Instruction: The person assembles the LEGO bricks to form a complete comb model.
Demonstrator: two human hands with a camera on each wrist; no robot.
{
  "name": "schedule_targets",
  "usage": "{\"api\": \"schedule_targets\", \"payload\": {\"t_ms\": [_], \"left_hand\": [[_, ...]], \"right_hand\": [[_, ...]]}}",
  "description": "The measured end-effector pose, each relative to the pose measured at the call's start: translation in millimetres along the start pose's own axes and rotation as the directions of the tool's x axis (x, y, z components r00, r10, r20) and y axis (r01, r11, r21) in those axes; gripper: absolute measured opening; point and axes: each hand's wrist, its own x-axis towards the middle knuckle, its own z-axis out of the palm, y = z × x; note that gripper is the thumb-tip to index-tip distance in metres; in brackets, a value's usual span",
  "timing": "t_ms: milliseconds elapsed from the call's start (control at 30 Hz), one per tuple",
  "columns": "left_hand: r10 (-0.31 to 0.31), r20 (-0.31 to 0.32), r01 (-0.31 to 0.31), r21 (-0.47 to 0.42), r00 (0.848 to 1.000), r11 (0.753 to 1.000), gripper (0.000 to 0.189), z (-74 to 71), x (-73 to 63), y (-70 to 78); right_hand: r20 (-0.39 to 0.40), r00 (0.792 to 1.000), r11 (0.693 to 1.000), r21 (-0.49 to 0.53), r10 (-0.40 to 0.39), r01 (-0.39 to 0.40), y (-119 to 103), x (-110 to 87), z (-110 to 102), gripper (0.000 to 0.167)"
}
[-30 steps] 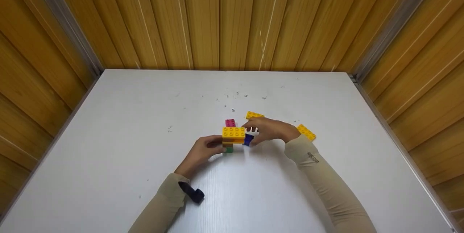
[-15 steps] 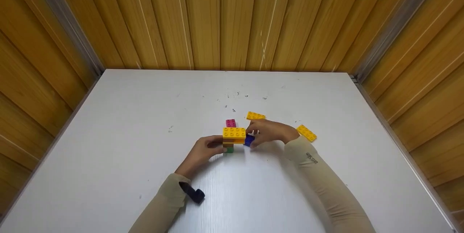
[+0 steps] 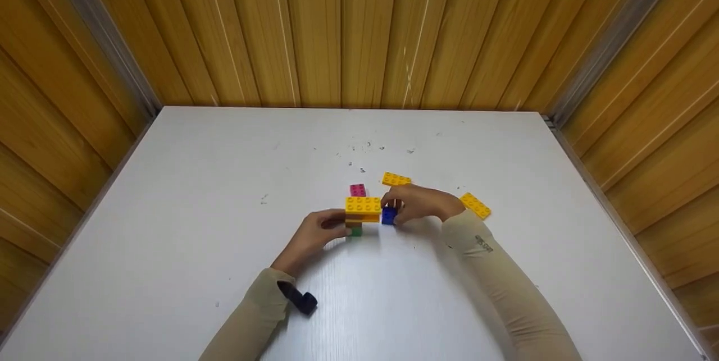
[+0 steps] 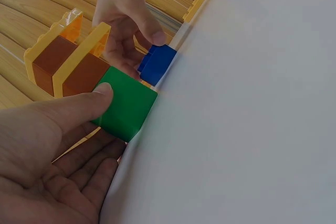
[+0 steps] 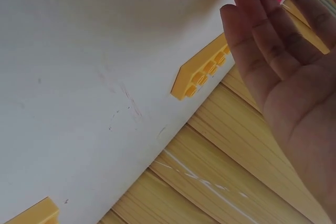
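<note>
A stack of toy building bricks stands on the white table, with a green brick [image 4: 127, 103] at its foot. Above it, brown bricks [image 4: 84, 74] alternate with yellow plates [image 3: 363, 205]. My left hand [image 3: 320, 233] grips the stack low down, its thumb on the green brick. Just right of the stack, my right hand [image 3: 420, 202] holds a blue brick [image 3: 388, 215] between thumb and fingers, down at the tabletop. In the left wrist view, the blue brick [image 4: 158, 65] shows a small gap from the green one. Only part of it shows in the right wrist view.
Behind the stack lies a pink brick [image 3: 357, 190]. One loose yellow plate [image 3: 396, 178] rests beyond my right hand, and another yellow plate [image 3: 475, 205] lies by the right wrist. Wood-patterned walls [image 3: 359, 30] close off the table [image 3: 224, 170] at the back and sides.
The blue brick has turned in my right hand's fingers and shifted slightly right, a little away from the stack. My left hand and the stack have stayed in place.
</note>
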Motion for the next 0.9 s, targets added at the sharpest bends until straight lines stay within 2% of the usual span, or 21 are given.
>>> {"api": "schedule_targets", "payload": {"t_ms": [233, 400, 633, 900], "left_hand": [[-0.023, 0.005, 0.023, -0.025, 1.000, 0.999, 0.045, -0.9, -0.9, 1.5], [-0.009, 0.009, 0.009, -0.045, 1.000, 0.999, 0.046, -0.9, -1.1, 0.1], [-0.019, 0.002, 0.019, -0.044, 1.000, 0.999, 0.045, -0.1, -1.3, 1.4], [-0.029, 0.000, 0.029, -0.040, 1.000, 0.999, 0.046, -0.2, -1.3, 2.6]], "right_hand": [[-0.013, 0.999, 1.000, 0.005, 0.030, -0.030, 1.4, 2.9, 2.9, 0.046], [-0.023, 1.000, 1.000, -0.012, 0.018, -0.018, 0.5, 5.9, 5.9, 0.048], [-0.025, 0.998, 0.999, -0.005, 0.051, -0.051, 1.8, 5.4, 4.5, 0.047], [-0.040, 0.999, 0.999, -0.032, 0.038, -0.039, 8.3, 5.2, 2.2, 0.044]]}}
